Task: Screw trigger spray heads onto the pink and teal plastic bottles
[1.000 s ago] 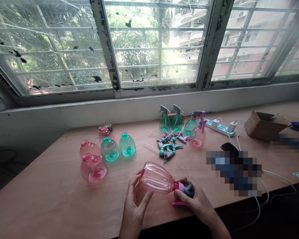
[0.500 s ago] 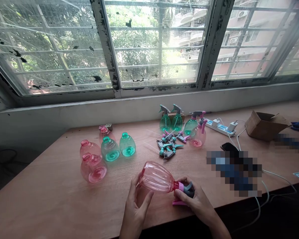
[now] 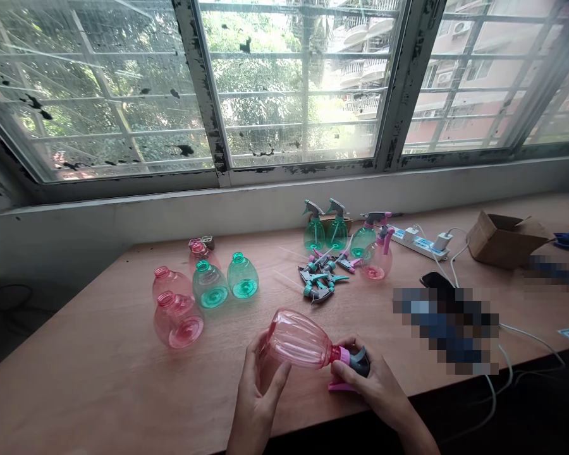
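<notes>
A pink transparent spray bottle point(image 3: 298, 339) lies on its side in the air between my hands, its neck pointing right. My left hand point(image 3: 260, 385) cups the bottle's base, with the thumb along its near side. My right hand point(image 3: 372, 382) grips the grey and pink spray head point(image 3: 358, 362) at the neck, thumb against the pink collar. A pink trigger point(image 3: 341, 386) sticks out below that hand. Whether the collar is fully screwed on, I cannot tell.
Pink bottles point(image 3: 177, 321) and green bottles point(image 3: 243, 276) without heads stand at left. Loose spray heads point(image 3: 320, 278) lie in a pile beyond my hands. Several bottles with heads point(image 3: 315, 232) stand behind it. Right are a power strip point(image 3: 420, 242), phone point(image 3: 436, 280), cardboard box point(image 3: 505, 243) and cables.
My left hand and the bottle's base have shifted very slightly. Both hands keep their hold, and the things on the table stay put.
</notes>
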Motion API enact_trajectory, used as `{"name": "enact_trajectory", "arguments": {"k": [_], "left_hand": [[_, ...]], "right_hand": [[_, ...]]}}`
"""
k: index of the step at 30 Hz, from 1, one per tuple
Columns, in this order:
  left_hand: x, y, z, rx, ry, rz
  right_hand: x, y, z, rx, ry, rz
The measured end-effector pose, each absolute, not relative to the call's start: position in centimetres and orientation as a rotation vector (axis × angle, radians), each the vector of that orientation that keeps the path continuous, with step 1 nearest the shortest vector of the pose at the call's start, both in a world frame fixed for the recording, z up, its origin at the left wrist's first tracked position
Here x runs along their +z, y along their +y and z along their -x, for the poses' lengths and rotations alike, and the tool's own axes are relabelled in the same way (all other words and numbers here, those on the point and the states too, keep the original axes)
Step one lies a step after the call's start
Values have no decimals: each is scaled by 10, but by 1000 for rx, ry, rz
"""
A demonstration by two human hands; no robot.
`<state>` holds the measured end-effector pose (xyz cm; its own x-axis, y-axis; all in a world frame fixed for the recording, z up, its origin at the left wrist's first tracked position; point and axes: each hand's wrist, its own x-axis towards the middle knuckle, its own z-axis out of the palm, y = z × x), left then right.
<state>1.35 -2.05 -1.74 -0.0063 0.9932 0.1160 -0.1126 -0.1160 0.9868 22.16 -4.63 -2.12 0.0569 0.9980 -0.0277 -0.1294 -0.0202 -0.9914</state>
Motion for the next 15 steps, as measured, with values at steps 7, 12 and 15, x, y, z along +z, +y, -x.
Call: {"name": "enact_trajectory", "arguments": {"k": [7, 12, 15], "left_hand": [[-20, -17, -8, 1324, 1072, -1251], [-18, -21, -15, 1369, 1087, -1214], [-13, -25, -19, 1381, 1066, -1205]], "right_hand": [[-20, -46, -221, 1234, -1053, 1156], [-20, -47, -221, 1246, -1050, 1144], [-20, -47, -221, 1235, -1064, 1156]]}}
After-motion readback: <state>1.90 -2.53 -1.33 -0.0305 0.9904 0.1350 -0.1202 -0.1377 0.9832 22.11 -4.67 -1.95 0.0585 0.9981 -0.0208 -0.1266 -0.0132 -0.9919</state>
